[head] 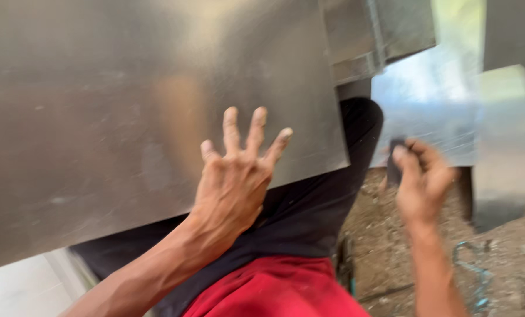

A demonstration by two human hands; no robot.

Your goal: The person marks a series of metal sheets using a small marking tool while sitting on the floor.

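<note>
A large shiny metal sheet [127,105] fills the upper left and rests across my lap. My left hand [236,173] lies flat on its lower right edge with the fingers spread. My right hand [424,182] is to the right of my knee, closed around a small dark object [394,164] that is blurred. Beyond that hand lies another bright metal piece [433,100] with a curved, rolled part [503,147] at the far right.
My legs in dark trousers [309,211] and a red shirt [274,290] are below the sheet. Bare dirt ground [509,264] lies at the lower right with a bit of bent wire [474,270]. More sheet metal parts [380,35] stand at the top.
</note>
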